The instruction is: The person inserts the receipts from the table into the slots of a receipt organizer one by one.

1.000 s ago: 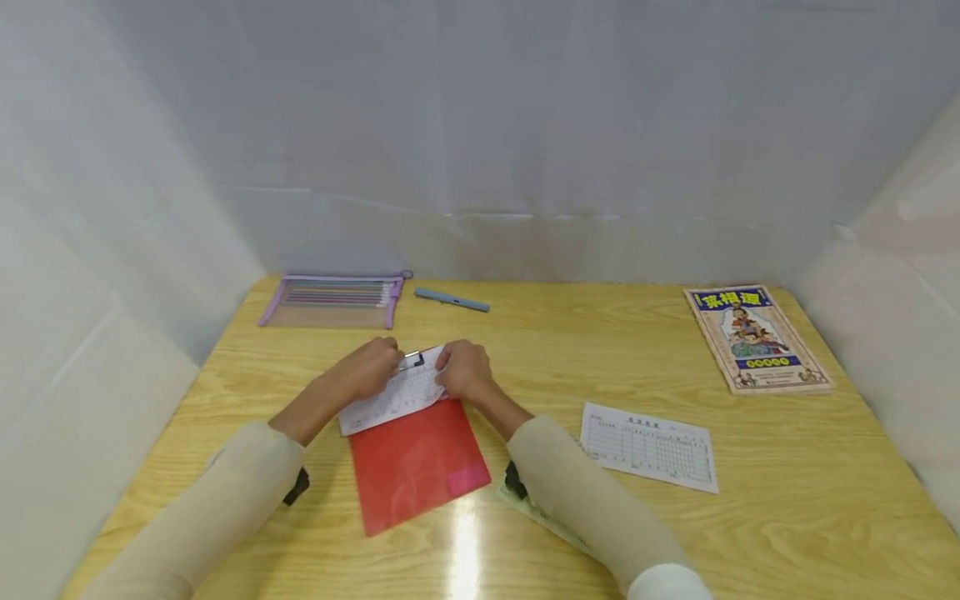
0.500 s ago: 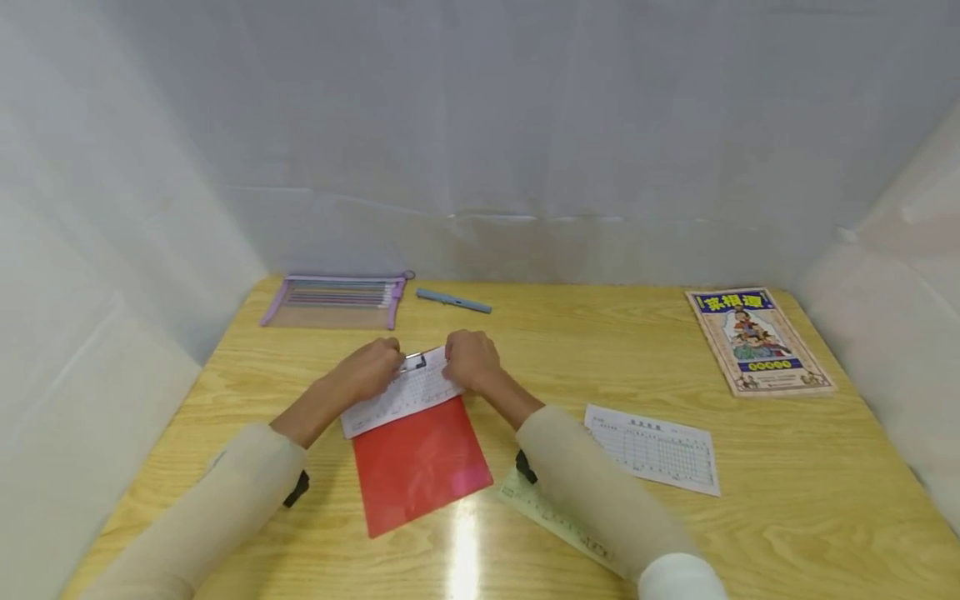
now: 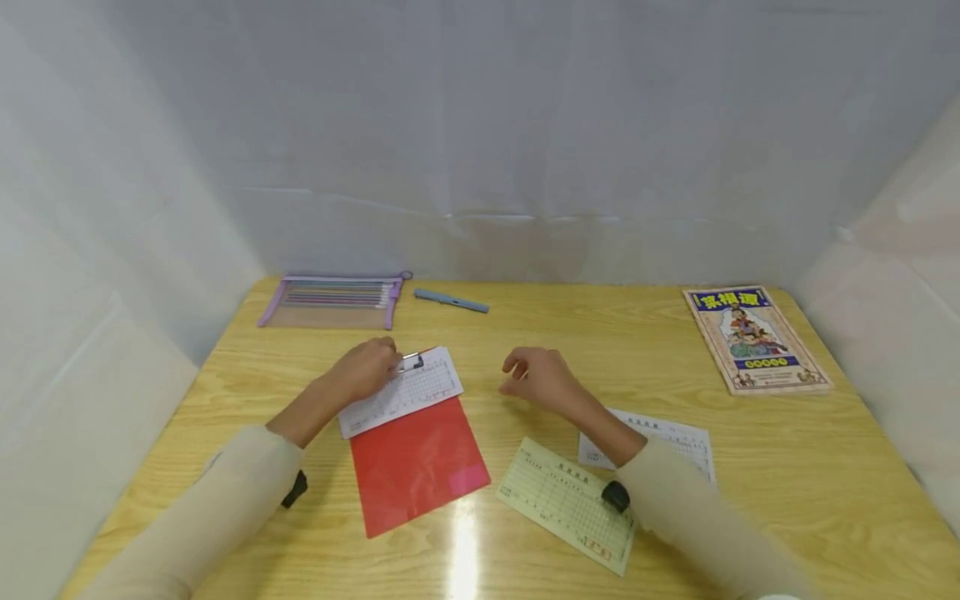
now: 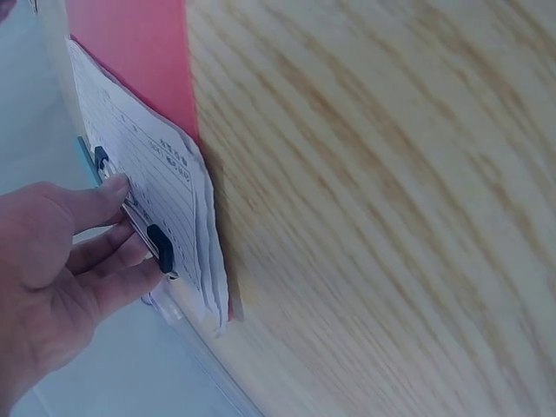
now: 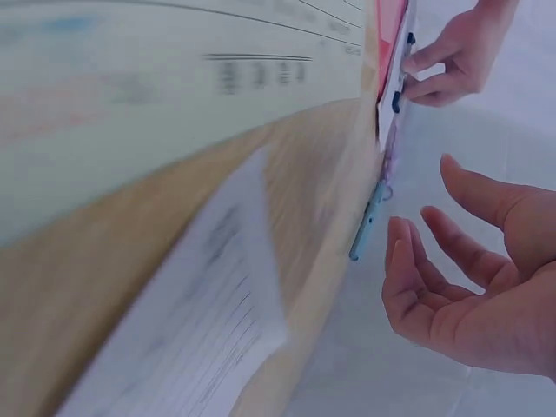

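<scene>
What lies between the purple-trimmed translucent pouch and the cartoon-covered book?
A slim blue pen, nearer the pouch, then bare wooden tabletop; the head view shows it.

There are two loose slips (image 3: pixel 558 500), one clipboard (image 3: pixel 418 467), pen (image 3: pixel 451 301), pouch (image 3: pixel 324 317), book (image 3: pixel 757 342).

Papers (image 3: pixel 416 393) lie on the folder (image 3: pixel 416 467), pen (image 3: pixel 452 301) behind it, book (image 3: pixel 757 342) far right.

Pale beige runs down your left sleeve (image 3: pixel 217 508), and your right sleeve (image 3: pixel 697 517) matches it, plain cloth stopping partway along the forearm. There's a small black block (image 3: pixel 296 489) peeking out by the left cuff, a rounded black knob (image 3: pixel 616 497) by the right. A white sliver (image 3: pixel 777 597) shows at the right sleeve's near end. Your left hand (image 3: pixel 363 369) and right hand (image 3: pixel 546 379) are bare.
</scene>
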`<state>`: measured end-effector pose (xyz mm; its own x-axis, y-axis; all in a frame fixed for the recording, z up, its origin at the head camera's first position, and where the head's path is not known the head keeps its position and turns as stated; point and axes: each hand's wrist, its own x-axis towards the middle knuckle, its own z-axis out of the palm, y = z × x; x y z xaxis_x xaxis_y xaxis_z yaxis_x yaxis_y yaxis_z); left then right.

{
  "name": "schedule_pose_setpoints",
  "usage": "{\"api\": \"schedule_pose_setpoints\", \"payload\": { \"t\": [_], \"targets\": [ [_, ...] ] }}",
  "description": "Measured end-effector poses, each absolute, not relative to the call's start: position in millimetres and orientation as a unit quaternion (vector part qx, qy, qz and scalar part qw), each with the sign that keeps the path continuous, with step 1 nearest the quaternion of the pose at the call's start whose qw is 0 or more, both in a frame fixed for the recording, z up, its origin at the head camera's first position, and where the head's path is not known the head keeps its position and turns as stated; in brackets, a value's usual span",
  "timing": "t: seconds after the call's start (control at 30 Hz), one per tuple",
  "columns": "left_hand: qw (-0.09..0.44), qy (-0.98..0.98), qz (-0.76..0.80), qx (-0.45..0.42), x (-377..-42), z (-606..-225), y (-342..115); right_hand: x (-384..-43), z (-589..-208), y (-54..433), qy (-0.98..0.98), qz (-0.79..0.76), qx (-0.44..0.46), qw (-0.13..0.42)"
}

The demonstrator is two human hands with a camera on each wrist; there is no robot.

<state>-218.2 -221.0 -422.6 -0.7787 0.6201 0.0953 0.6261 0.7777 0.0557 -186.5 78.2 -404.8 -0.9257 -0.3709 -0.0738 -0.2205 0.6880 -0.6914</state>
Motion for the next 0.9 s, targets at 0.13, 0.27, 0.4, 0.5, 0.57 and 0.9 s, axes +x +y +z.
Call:
{"api": "schedule_pose_setpoints", "payload": {
  "t": [0.13, 0.27, 0.4, 0.5, 0.57, 0.9],
  "targets": [
    [0.022, -0.942, -0.046, -0.331, -218, -422, -221, -159, -405, 111, 0.914, -0.364, -0.145, 0.107],
    [0.005, -0.944, -0.044, -0.328, -218, -420, -221, -126, -408, 142, 0.927, -0.337, -0.141, 0.090],
    [0.005, -0.944, -0.042, -0.328, -219, -420, -223, -98, -412, 167, 0.939, -0.312, -0.117, 0.089],
    [0.008, -0.943, -0.042, -0.331, -220, -420, -223, -81, -413, 180, 0.941, -0.313, -0.077, 0.108],
    [0.005, -0.943, -0.042, -0.330, -220, -420, -223, -72, -414, 185, 0.941, -0.310, -0.067, 0.118],
    [-0.010, -0.945, -0.048, -0.324, -219, -417, -221, -47, -427, 200, 0.941, -0.274, -0.100, 0.174]
  ]
}}
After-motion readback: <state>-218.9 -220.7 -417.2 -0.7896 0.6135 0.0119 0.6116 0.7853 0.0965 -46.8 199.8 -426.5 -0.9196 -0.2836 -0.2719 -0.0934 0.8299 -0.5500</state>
